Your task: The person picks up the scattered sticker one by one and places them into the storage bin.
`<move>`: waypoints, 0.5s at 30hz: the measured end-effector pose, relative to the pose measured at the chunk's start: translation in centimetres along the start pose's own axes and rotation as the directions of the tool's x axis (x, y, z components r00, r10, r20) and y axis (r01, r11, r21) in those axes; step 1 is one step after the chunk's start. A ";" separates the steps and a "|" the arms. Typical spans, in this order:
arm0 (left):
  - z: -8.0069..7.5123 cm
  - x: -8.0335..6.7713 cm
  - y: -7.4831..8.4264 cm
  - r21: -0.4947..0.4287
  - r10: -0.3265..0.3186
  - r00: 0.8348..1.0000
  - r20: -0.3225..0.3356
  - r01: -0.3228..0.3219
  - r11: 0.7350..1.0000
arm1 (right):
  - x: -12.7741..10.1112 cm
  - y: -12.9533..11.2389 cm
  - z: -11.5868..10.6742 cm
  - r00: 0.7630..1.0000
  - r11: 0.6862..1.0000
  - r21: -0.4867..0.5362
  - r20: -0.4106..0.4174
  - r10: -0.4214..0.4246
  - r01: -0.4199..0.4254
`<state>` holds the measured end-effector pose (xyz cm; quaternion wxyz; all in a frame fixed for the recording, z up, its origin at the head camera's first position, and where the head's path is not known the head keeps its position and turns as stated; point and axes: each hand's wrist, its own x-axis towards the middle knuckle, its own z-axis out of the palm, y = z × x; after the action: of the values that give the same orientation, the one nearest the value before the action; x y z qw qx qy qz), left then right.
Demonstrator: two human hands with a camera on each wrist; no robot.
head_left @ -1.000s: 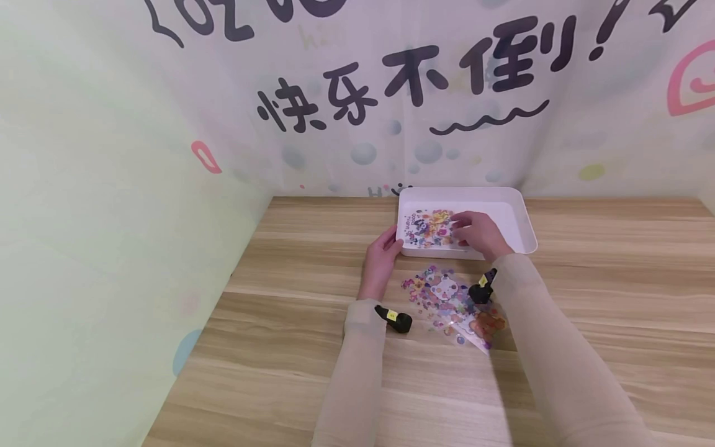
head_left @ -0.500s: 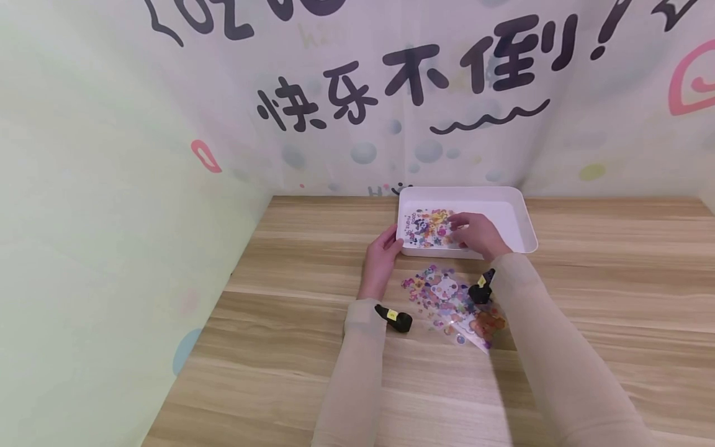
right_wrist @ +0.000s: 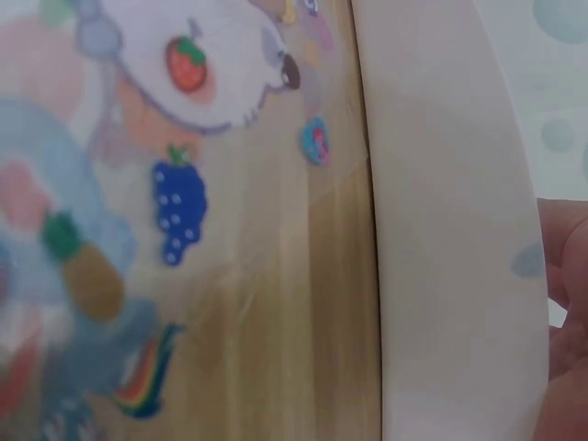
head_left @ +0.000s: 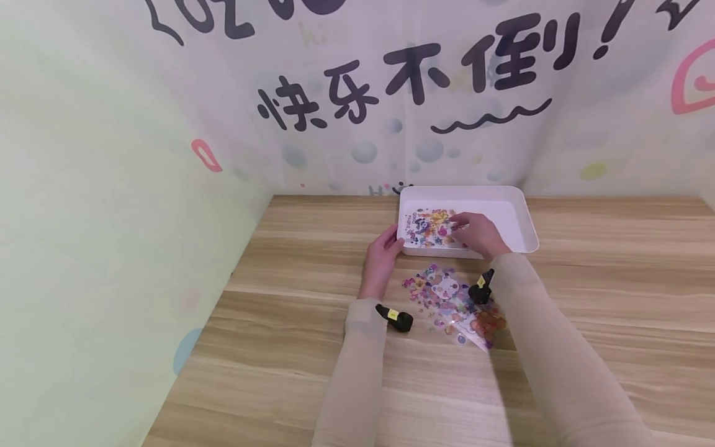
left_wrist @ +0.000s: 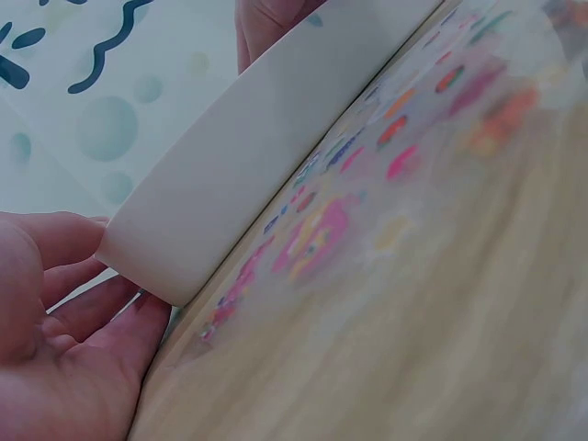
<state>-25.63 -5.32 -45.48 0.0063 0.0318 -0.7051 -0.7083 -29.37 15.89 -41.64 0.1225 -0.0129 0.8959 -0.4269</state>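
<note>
A white tray [head_left: 519,214] stands on the wooden table [head_left: 614,279], and a colourful sticker sheet [head_left: 427,227] lies in its left half. My left hand [head_left: 382,253] holds the tray's near left corner, thumb on the side wall and fingers by the front wall; the left wrist view shows this hand [left_wrist: 64,312] at the tray's corner [left_wrist: 230,175]. My right hand [head_left: 476,234] reaches into the tray, its curled fingertips pinching the sheet's right edge. In the right wrist view the tray wall [right_wrist: 450,230] hides the hand except for a bit of finger [right_wrist: 565,276].
More clear sticker sheets [head_left: 447,298] lie on the table just in front of the tray, between my forearms, and also show as stickers [right_wrist: 175,202] close up. A printed backdrop [head_left: 391,93] closes the back and a pale wall [head_left: 112,217] the left.
The sticker sheet in the tray has shifted slightly back and left under my right fingertips. The left hand and the tray have stayed put.
</note>
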 end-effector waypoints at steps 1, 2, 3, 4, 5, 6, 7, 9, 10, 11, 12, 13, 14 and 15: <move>0.0 0.0 0.0 0.004 0.001 1.000 -0.001 -0.001 1.000 | 0.0 0.0 0.0 1.000 1.000 0.001 -0.001 0.003 -0.003; 0.0 0.0 0.0 0.011 0.001 1.000 -0.002 -0.001 1.000 | -0.1 -0.1 0.0 1.000 1.000 0.004 -0.002 0.006 -0.006; 0.0 -0.1 0.0 0.016 0.001 1.000 -0.004 -0.001 1.000 | -0.1 -0.1 0.0 1.000 1.000 0.005 -0.002 0.009 -0.009; 0.0 -0.1 0.0 0.021 0.000 1.000 -0.004 0.000 1.000 | -0.1 -0.1 0.0 1.000 1.000 0.007 -0.002 0.013 -0.013; 0.0 -0.1 0.0 0.026 -0.001 1.000 -0.006 0.001 1.000 | -0.1 -0.1 -0.1 1.000 1.000 0.008 -0.002 0.015 -0.015; 0.0 -0.1 0.0 0.031 0.000 1.000 -0.008 0.000 1.000 | -0.1 -0.2 -0.1 1.000 1.000 0.008 -0.002 0.017 -0.017; 0.0 -0.1 0.0 0.035 0.000 1.000 -0.009 0.001 0.999 | -0.2 -0.2 -0.1 1.000 1.000 0.008 -0.001 0.017 -0.017; 0.0 -0.1 0.0 0.042 -0.002 1.000 -0.011 0.003 0.999 | -0.2 -0.2 -0.1 1.000 1.000 0.004 -0.002 0.013 -0.013; 0.0 -0.1 0.0 0.046 -0.003 1.000 -0.013 0.003 0.999 | -0.2 -0.2 -0.2 1.000 1.000 0.005 -0.006 0.011 -0.011; 0.0 -0.1 0.0 0.048 -0.002 1.000 -0.013 0.003 0.999 | -0.3 -0.2 -0.2 1.000 1.000 0.008 -0.009 0.009 -0.009; 0.0 -0.1 0.0 0.051 -0.004 1.000 -0.014 0.005 0.999 | -0.3 -0.2 -0.2 1.000 1.000 0.012 -0.013 0.007 -0.006; 0.0 -0.1 0.0 0.054 -0.006 1.000 -0.015 0.006 0.999 | -0.3 -0.2 -0.2 1.000 1.000 0.018 -0.016 0.007 -0.006; 0.0 -0.1 0.0 0.054 -0.006 1.000 -0.015 0.007 0.998 | -0.3 -0.2 -0.2 1.000 1.000 0.026 -0.021 0.008 -0.007; 0.0 -0.1 0.0 0.054 -0.006 1.000 -0.015 0.007 0.999 | -0.3 -0.2 -0.2 1.000 0.999 0.033 -0.027 0.008 -0.007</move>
<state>-25.55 -5.32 -45.52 0.0084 0.0393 -0.7237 -0.6890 -29.16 16.00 -41.30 0.1118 -0.0018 0.8903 -0.4414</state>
